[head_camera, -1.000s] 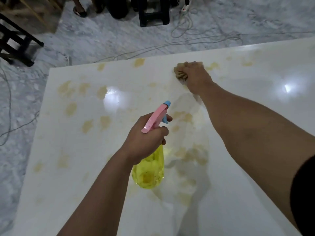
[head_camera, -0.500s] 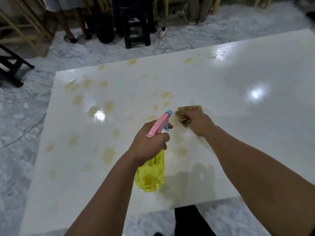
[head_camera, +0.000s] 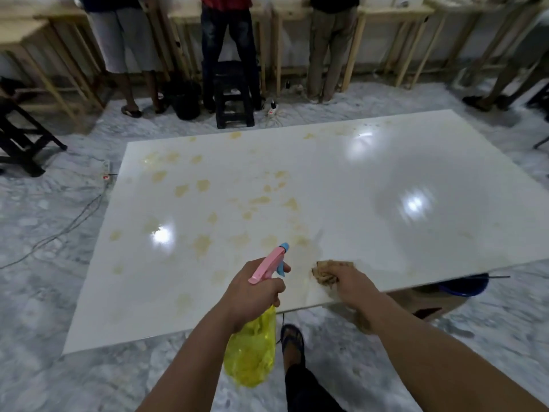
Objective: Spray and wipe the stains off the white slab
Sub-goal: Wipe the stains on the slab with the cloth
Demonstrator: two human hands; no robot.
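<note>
Cloth [head_camera: 326,273] on slab [head_camera: 386,203] near edge; spray bottle [head_camera: 252,352] just left; stains [head_camera: 205,185] behind, slab's left half.

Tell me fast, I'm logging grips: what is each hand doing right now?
Left hand: grips the spray bottle.
Right hand: holds the cloth on the white slab.

Black stool [head_camera: 234,96] by far wall; blue basin [head_camera: 463,285] under near edge; power strip [head_camera: 106,171] on floor.

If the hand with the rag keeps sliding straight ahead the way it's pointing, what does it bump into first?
Probably nothing solid. The right hand presses the rag on the white slab near its front edge; ahead-left lie only yellowish stains, so the rag would likely sweep over those first.
</note>
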